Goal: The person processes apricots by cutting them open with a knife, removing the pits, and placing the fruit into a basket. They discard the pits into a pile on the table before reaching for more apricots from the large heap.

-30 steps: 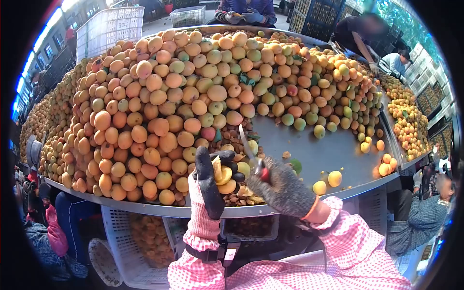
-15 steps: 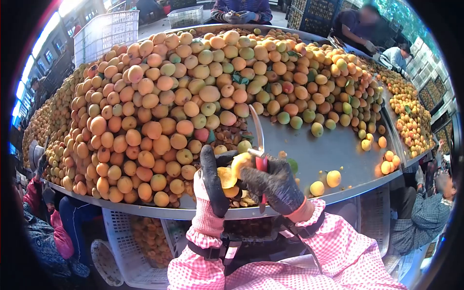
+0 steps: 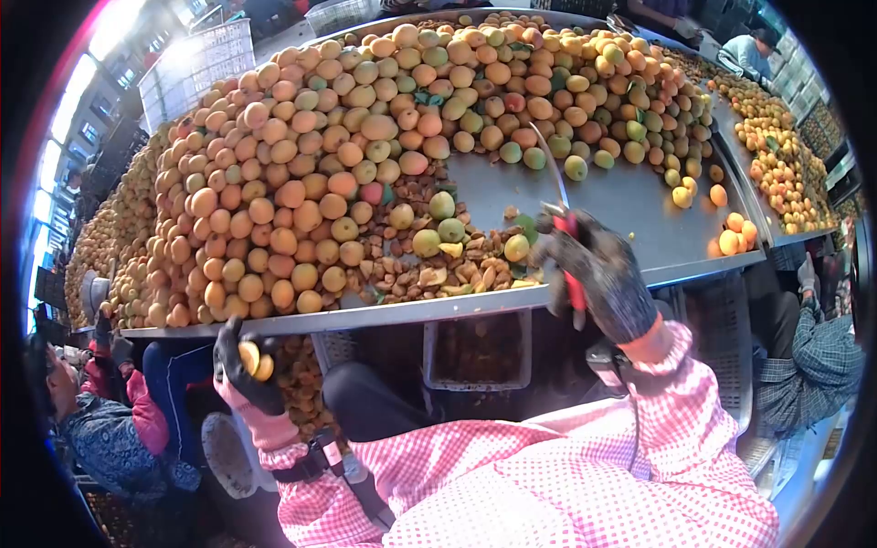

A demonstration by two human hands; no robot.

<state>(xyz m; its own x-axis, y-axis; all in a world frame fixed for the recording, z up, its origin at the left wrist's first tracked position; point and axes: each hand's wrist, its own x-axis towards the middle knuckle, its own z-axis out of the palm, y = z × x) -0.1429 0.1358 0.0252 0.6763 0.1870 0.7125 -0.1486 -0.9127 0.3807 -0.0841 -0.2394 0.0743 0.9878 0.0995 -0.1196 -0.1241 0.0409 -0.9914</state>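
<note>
Below the table's front edge at the left, my left hand (image 3: pixel 245 365), in a dark glove, holds cut fruit halves (image 3: pixel 257 361) with the cut faces showing. My right hand (image 3: pixel 598 274), gloved too, is wrapped round a red-handled knife (image 3: pixel 568 247) over the front edge of the metal table (image 3: pixel 667 233). Its curved blade points up and away. Between the hands, brown scraps (image 3: pixel 457 274) and a few whole green-yellow fruits (image 3: pixel 426 243) lie near the edge. A large heap of orange fruit (image 3: pixel 301 173) rises behind.
Beneath the table stand a crate of cut fruit (image 3: pixel 301 384) and a grey bin (image 3: pixel 480 352). A white crate (image 3: pixel 199 73) is at the back left. People sit at the left (image 3: pixel 110 411) and right (image 3: pixel 827 347), with others across the table.
My left hand has moved left and down, off the table, with the fruit halves. My right hand has moved up and right with the knife. The view has shifted, showing more of my lap.
</note>
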